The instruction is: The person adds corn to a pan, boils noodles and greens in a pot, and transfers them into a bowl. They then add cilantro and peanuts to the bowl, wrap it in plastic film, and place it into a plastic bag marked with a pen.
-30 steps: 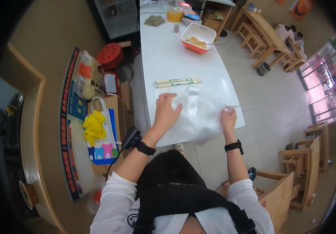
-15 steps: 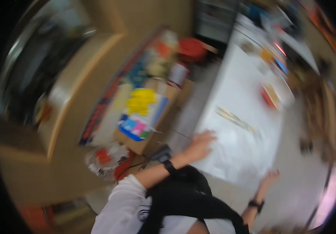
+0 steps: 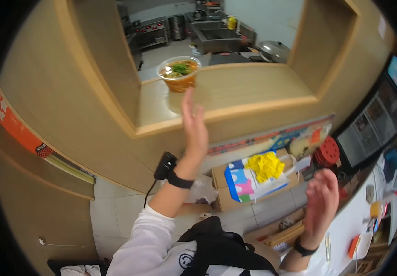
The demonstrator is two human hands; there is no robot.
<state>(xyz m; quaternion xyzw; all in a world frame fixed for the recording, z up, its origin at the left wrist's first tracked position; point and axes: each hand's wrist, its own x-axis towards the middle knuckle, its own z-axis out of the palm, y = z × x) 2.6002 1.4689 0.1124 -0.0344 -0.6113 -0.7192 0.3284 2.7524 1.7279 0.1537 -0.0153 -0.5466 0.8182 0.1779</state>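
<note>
Bowl (image 3: 180,84) stands upright, rim up, axis vertical, near the left hand (image 3: 195,131).

Bowl (image 3: 165,77): clear, with orange-brown broth (image 3: 180,85), green topping (image 3: 180,69). Ledge (image 3: 249,85): pale tan, wood grain. Cloth (image 3: 266,166): plain bright yellow. Bag (image 3: 242,186): white, with blue, pink, green patches, blue edging. Stool (image 3: 328,151), right: red, dark round spots. Far bottle (image 3: 232,23): yellow. Shirt (image 3: 143,234): white, black smiley print (image 3: 185,261). Left wristband (image 3: 180,181): black.
</note>
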